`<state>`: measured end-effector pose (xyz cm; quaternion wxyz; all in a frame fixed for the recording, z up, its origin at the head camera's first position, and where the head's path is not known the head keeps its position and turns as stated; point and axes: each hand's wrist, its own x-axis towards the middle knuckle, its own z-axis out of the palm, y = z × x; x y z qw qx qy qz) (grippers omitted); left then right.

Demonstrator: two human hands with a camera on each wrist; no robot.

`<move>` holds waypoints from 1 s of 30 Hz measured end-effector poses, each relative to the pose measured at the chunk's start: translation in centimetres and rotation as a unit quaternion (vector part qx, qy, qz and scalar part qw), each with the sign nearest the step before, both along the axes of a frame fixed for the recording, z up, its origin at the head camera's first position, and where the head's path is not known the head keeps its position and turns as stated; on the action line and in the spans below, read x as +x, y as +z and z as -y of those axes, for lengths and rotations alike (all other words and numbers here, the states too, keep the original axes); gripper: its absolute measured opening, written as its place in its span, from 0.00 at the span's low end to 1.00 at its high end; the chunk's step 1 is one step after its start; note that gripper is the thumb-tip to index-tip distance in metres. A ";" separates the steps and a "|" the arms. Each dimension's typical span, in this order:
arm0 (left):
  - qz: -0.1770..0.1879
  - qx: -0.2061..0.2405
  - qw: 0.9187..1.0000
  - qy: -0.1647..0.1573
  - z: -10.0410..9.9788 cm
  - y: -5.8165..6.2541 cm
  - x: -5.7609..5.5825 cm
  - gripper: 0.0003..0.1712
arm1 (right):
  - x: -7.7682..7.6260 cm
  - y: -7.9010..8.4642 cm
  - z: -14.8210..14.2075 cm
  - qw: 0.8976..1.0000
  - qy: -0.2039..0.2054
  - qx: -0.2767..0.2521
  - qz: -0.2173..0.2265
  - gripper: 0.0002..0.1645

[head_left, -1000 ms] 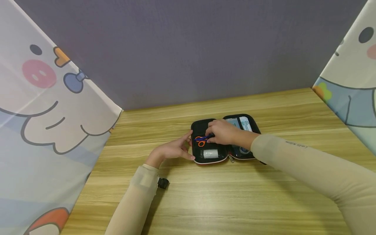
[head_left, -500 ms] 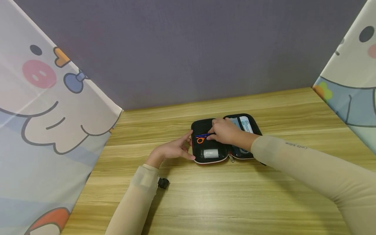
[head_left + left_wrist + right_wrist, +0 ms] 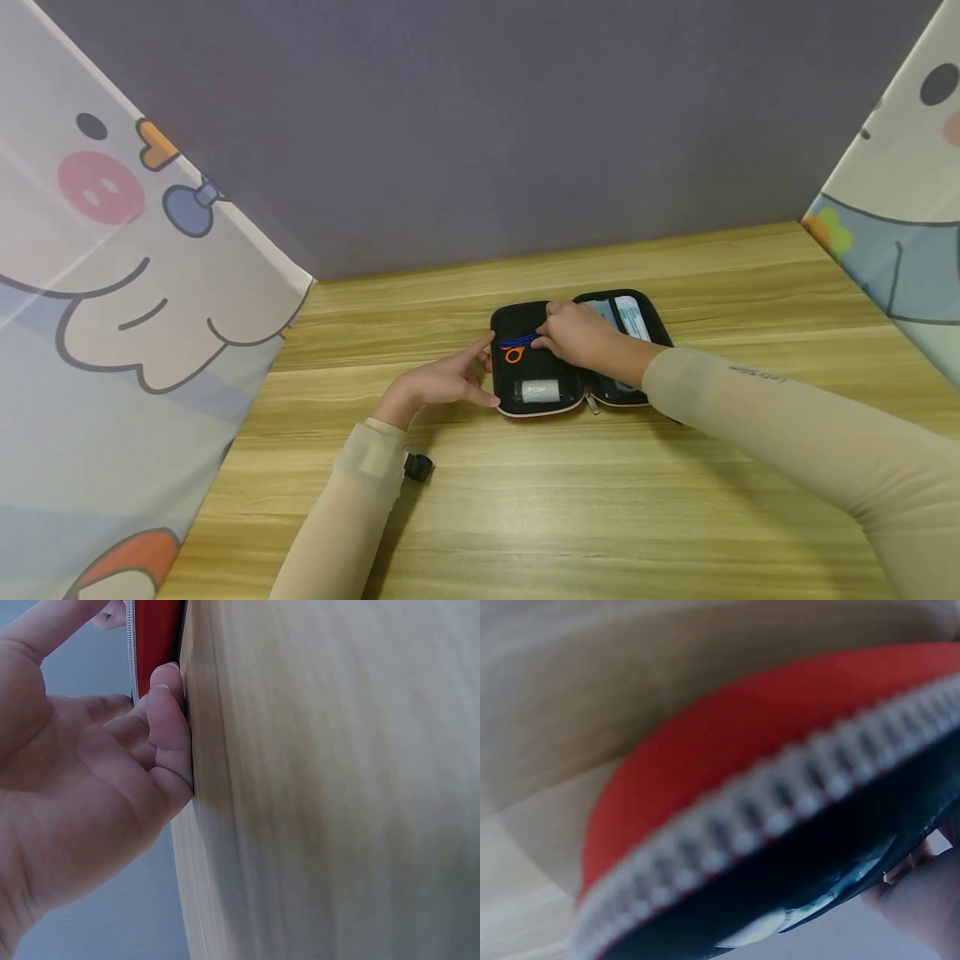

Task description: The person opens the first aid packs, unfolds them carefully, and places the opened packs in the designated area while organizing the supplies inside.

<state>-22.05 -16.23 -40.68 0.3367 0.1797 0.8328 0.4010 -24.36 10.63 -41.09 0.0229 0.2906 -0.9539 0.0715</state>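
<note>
A zip-up first-aid case [image 3: 510, 321], black inside and red outside, lies unfolded on the wooden table. My right hand [image 3: 581, 333] reaches over its middle and pinches slim blue tweezers [image 3: 517, 342] between thumb and fingers. Under the tweezers shows an orange handle loop of scissors [image 3: 513, 356]; their blades are hidden by the hand. My left hand [image 3: 442, 383] touches the case's left side, thumb at the near corner and index finger farther up. In the left wrist view, its other fingers [image 3: 169, 724] curl low against the red shell [image 3: 156, 645].
A white roll in clear wrap [image 3: 541, 391] sits in the left half of the case. The right half holds packets, among them a white printed one [image 3: 632, 318]. A metal zip pull [image 3: 592, 405] hangs at the near edge. A grey wall [image 3: 480, 133] stands behind the table.
The right hand has shifted slightly right with the tweezers. The scissors' orange handles have turned, so one loop now shows instead of two. The left hand keeps its place.
</note>
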 end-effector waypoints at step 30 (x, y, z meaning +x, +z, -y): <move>-0.002 -0.005 1.000 -0.004 -0.2 0.1 0.1 0.68 | -1.2 0.4 -2.0 0.985 0.037 -0.095 0.138 0.18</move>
